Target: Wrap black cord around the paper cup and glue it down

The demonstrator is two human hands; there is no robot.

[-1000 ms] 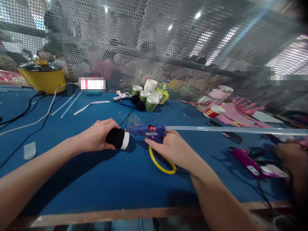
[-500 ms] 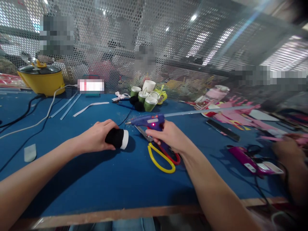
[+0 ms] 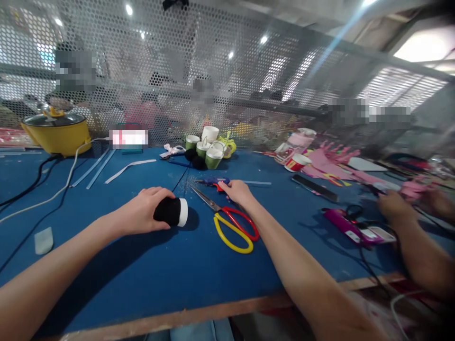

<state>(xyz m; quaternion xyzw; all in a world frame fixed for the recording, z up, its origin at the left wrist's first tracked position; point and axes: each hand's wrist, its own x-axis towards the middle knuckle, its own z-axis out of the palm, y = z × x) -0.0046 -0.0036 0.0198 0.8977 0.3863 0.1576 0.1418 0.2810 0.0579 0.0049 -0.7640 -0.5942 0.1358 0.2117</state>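
Note:
My left hand point(image 3: 144, 210) is wrapped over a short black cylinder point(image 3: 167, 211) with a white end; the cylinder lies on its side on the blue table, the white end facing right. Farther from me, my right hand point(image 3: 239, 192) grips a blue hot glue gun point(image 3: 212, 181), which rests low at the table with its nozzle toward the left. A clear glue stick point(image 3: 258, 183) sticks out behind it. Between my hands and nearer to me lies a pair of scissors point(image 3: 213, 206) with one red and one yellow handle loop, blades pointing away to the left.
Green and white cups point(image 3: 214, 158) and black balls stand at the back by the perforated screen. A yellow electric pot point(image 3: 57, 135) is at the far left. On the right are a purple power strip point(image 3: 346, 226), a black flat bar point(image 3: 315, 187) and a co-worker's hands point(image 3: 396, 208).
My right hand has moved away from me and lowered the glue gun to the table, uncovering the scissors. My left hand still holds the black cylinder. The view has shifted slightly.

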